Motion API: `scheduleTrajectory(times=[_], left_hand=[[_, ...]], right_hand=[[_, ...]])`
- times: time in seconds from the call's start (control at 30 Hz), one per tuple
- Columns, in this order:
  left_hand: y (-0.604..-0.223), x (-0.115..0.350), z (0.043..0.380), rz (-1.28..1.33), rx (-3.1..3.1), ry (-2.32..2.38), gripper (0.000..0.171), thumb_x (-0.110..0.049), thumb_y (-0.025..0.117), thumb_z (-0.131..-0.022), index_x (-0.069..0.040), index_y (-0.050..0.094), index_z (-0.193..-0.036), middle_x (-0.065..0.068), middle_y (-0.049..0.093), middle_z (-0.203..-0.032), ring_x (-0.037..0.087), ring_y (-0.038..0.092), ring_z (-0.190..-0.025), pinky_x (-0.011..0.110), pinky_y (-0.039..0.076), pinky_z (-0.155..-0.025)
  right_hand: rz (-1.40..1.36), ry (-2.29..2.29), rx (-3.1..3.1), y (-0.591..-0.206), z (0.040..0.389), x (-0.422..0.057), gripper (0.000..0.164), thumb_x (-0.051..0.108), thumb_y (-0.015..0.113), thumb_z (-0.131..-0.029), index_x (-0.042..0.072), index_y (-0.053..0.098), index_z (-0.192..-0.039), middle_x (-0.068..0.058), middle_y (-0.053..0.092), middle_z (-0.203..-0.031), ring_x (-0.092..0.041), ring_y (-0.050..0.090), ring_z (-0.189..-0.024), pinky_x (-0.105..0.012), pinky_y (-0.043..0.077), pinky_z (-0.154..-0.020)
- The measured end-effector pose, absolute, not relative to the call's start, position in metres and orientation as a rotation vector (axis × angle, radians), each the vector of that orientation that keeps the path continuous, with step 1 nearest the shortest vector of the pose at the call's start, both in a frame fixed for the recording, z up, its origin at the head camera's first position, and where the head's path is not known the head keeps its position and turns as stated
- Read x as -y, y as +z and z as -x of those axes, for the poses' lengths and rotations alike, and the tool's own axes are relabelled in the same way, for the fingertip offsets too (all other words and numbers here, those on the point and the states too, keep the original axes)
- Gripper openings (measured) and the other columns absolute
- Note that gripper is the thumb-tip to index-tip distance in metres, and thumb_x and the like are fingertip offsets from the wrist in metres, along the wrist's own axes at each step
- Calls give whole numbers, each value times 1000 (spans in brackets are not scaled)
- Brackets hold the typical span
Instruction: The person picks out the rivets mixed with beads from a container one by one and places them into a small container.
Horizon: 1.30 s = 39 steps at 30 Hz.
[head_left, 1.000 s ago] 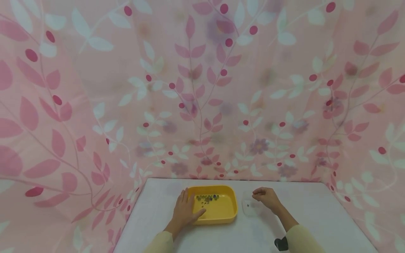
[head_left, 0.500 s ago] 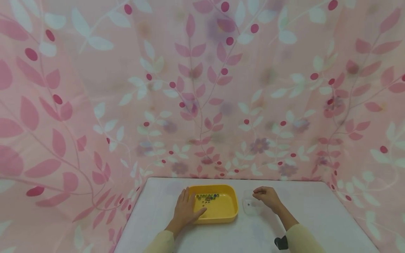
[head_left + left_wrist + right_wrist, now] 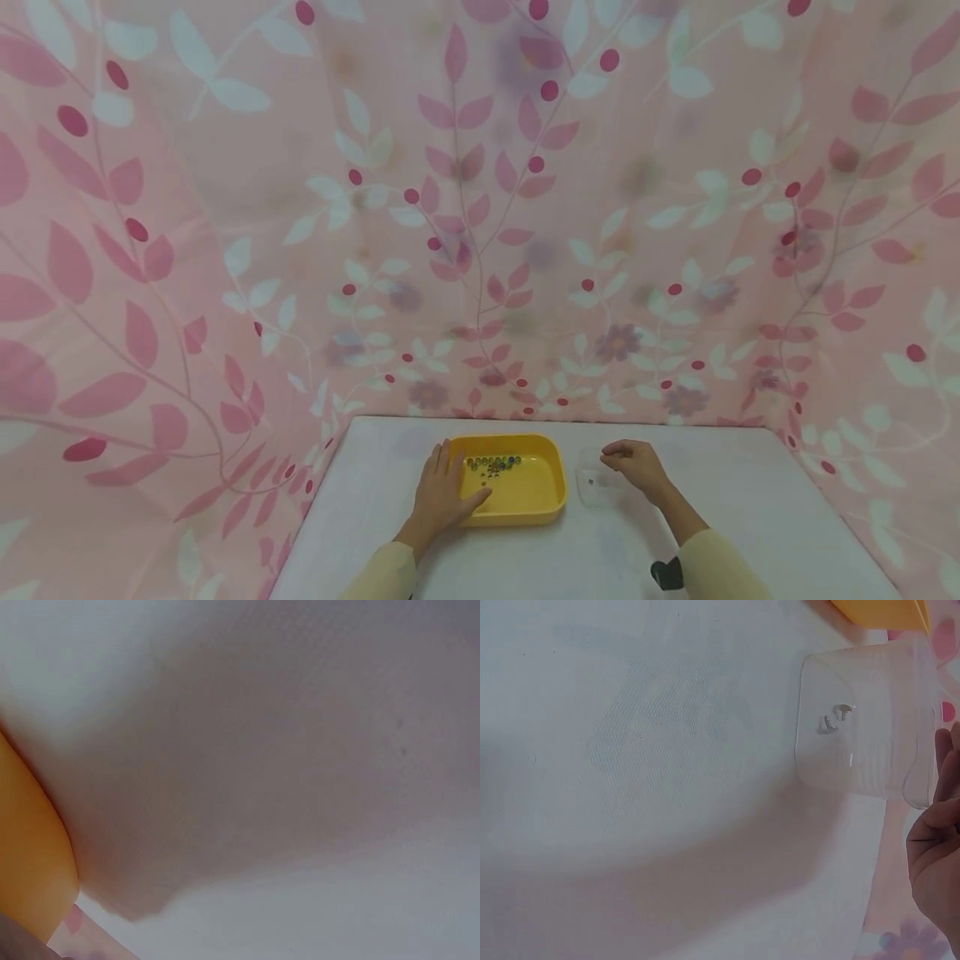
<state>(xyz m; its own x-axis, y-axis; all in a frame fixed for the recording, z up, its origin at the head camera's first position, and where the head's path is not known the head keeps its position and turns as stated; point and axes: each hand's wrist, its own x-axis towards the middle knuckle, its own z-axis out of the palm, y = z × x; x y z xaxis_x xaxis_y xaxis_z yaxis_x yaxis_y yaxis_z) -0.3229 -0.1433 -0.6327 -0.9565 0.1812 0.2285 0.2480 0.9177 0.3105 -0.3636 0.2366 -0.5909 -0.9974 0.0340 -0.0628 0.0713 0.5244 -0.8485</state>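
Note:
My left hand (image 3: pixel 440 493) lies along the left side of a yellow tray (image 3: pixel 525 517), fingers straight and thumb stretched over the near rim. In the tray, several glass marbles (image 3: pixel 491 462) with green and blue tints line up near the back wall, and small shiny pieces (image 3: pixel 492 472) lie just in front. To the right stands a clear plastic box (image 3: pixel 866 720) holding two small metal pieces with flat heads (image 3: pixel 843 711). My right hand (image 3: pixel 636 464) is at the box's upper rim, fingertips and thumb drawn together. I cannot tell whether something small is between them.
A white cloth covers the table (image 3: pixel 517 567). Pink leaf-patterned curtains (image 3: pixel 480 208) stand close behind and at both sides. A dark heart-shaped object (image 3: pixel 666 574) shows beside the right sleeve (image 3: pixel 720 567). In the left wrist view, the tray's outer wall (image 3: pixel 34 847) is at the edge.
The head view has tilted slightly, so the scene sits a little higher in it. Both hands, the tray and the box keep their places.

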Motion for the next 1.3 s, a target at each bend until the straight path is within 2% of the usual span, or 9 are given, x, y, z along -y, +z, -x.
scheduleTrajectory(times=[0.23,0.4,0.6,0.7,0.8,0.9,1.03,1.13,1.3], left_hand=[[-636,141,325,349,2871,-510,96,-75,52,-84,-2,44,-146,26,23,-160,43,22,-148,54,22,-120],[-638,140,324,375,2838,-543,96,-75,54,-83,-1,47,-143,27,26,-159,44,25,-147,56,26,-118],[-635,138,324,375,2863,-536,95,-74,55,-83,-1,47,-143,26,24,-160,44,23,-147,57,26,-118],[-633,138,325,357,2887,-531,96,-75,55,-83,-2,46,-145,26,23,-160,43,21,-148,55,24,-119],[-629,140,326,333,2903,-517,96,-75,54,-83,-2,45,-146,25,22,-161,42,20,-149,53,22,-121],[-624,142,327,325,2901,-518,95,-73,57,-83,-2,46,-145,26,23,-161,42,21,-149,54,22,-120],[-624,144,327,330,2886,-531,93,-71,59,-82,-2,47,-143,26,24,-160,43,23,-147,55,24,-119],[-627,144,325,345,2856,-555,92,-70,60,-82,-1,48,-142,27,25,-159,44,25,-146,56,26,-118],[-629,143,323,351,2870,-561,94,-73,57,-82,-1,48,-142,28,26,-159,45,25,-146,57,25,-118]], right_hand=[[-122,-1532,-2694,-592,363,-240,24,15,72,-89,-2,70,-105,-10,74,-96,-17,66,-84,-35,54,-75],[-134,-1531,-2649,-588,360,-243,32,21,74,-88,-3,69,-109,-7,73,-95,-17,64,-83,-42,55,-79],[-114,-1533,-2669,-576,356,-246,39,29,75,-88,-1,68,-112,-6,72,-93,-18,63,-81,-32,52,-66],[-40,-1550,-2753,-568,357,-243,38,30,74,-89,1,68,-114,-9,72,-97,-20,64,-83,-28,53,-64],[100,-1487,-2906,-559,358,-233,43,32,73,-89,5,65,-121,-14,70,-111,-25,66,-89,-33,57,-69],[278,-1355,-3071,-554,359,-218,58,38,72,-89,8,55,-136,-20,59,-132,-37,61,-110,-51,54,-90],[500,-1091,-3243,-554,357,-198,80,45,69,-88,10,37,-152,-25,36,-153,-52,41,-132,-75,33,-101],[586,-881,-3307,-558,353,-185,87,51,68,-87,13,30,-155,-26,20,-160,-56,33,-135,-78,26,-102],[616,-657,-3309,-567,350,-172,91,61,62,-86,19,24,-158,-20,-2,-165,-50,18,-144,-74,17,-111]])
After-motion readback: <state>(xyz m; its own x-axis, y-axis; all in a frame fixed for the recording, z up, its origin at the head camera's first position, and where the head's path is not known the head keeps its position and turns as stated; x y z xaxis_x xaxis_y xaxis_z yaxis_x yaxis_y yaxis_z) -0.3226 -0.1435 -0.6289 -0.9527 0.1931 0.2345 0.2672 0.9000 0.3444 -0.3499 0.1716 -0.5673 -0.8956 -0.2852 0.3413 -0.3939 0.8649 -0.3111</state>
